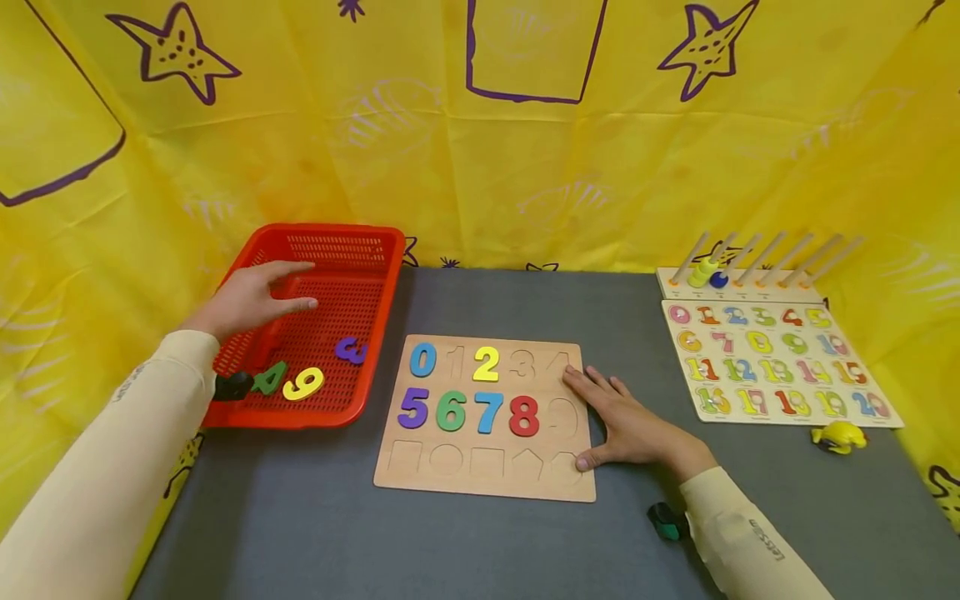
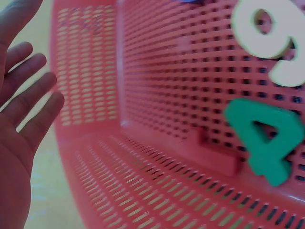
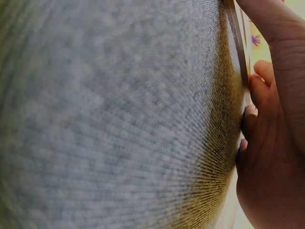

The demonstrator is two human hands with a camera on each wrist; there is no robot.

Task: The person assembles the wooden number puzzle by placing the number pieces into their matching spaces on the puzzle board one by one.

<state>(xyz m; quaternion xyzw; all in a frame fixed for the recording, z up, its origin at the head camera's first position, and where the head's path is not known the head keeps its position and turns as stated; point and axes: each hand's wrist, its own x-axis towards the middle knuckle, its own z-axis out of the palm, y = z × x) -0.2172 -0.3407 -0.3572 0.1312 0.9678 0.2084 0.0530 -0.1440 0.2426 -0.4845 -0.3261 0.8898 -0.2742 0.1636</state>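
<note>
My left hand (image 1: 251, 298) hovers over the left side of a red plastic basket (image 1: 392, 300), fingers spread and nothing held. Inside the basket lie a green number 4 (image 1: 270, 378), a yellow number 9 (image 1: 303, 384) and a purple number 3 (image 1: 350, 351). The left wrist view also shows a red number piece (image 2: 214, 155) beside the green 4. On the table, a wooden number board (image 1: 480, 493) carries 0, 2, 5, 6, 7 and 8, with bare recesses among them. My right hand (image 1: 630, 425) rests at the board's right edge, fingers extended and thumb at its lower right.
To the right lies a second number board (image 1: 780, 362) filled with coloured numbers. Behind it stands a peg rack (image 1: 750, 292) with a few yellow and blue rings. A small yellow toy (image 1: 840, 437) sits in front. Yellow patterned cloth (image 1: 480, 167) hangs behind the grey table (image 1: 480, 550).
</note>
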